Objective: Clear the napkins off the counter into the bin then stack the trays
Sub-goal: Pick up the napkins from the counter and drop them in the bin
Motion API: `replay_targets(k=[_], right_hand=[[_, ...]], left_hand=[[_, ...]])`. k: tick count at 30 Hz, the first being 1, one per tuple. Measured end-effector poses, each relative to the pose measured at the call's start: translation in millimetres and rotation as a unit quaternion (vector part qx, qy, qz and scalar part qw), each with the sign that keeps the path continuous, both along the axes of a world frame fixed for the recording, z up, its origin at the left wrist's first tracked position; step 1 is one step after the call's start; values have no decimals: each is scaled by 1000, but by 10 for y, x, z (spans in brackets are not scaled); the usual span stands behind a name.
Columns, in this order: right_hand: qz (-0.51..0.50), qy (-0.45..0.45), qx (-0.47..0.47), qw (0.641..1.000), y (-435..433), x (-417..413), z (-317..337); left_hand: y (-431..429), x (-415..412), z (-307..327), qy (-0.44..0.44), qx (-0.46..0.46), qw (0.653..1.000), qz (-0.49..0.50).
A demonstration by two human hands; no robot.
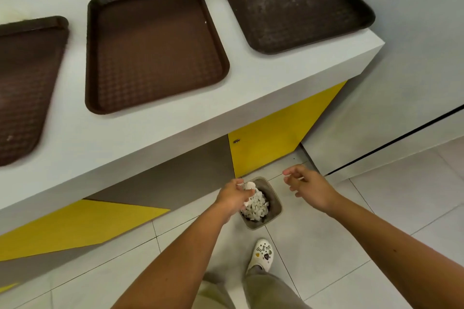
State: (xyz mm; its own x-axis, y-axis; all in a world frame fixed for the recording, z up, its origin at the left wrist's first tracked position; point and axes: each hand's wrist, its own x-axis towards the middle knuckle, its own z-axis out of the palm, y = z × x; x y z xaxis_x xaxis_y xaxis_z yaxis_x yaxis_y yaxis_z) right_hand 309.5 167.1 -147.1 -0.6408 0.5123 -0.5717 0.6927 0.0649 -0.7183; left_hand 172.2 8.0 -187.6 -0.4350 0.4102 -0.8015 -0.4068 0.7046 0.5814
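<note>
Three brown trays lie side by side on the white counter: a left tray, a middle tray and a right tray. All three are bare. On the floor below stands a small grey bin with white crumpled napkins inside. My left hand hovers over the bin's left rim and holds a crumpled white napkin in its fingers. My right hand hangs to the right of the bin, fingers loosely curled, holding nothing.
The counter front has yellow panels and grey panels. The counter's corner juts out at the upper right. My foot in a white clog stands on the tiled floor just behind the bin. A white wall unit stands to the right.
</note>
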Motion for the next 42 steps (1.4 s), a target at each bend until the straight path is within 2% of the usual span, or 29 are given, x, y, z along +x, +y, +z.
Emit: replay_targets(k=[6,13,20,27,33,42], right_hand=[[57,25,62,996,73,-71,107],[145,84,121,978,-142,-534,401],[217,152,151,952,-690,-1210,894],[273,229,150,922,-1595,-2107,1456],[258,283,154,911,-2412,-2882,1979],[201,329,140,912,-3365,-3750,2028]], left_hand=[[-23,-18,61,30,-5,1000,-8],[-326,-253,654,144,86,986,-26],[-1059,-704,1340,278,108,954,-13],[-2099,-1403,2042,388,109,914,54],[-3316,-1998,2460,433,94,891,98],[-4526,-2986,2634,466,52,872,142]])
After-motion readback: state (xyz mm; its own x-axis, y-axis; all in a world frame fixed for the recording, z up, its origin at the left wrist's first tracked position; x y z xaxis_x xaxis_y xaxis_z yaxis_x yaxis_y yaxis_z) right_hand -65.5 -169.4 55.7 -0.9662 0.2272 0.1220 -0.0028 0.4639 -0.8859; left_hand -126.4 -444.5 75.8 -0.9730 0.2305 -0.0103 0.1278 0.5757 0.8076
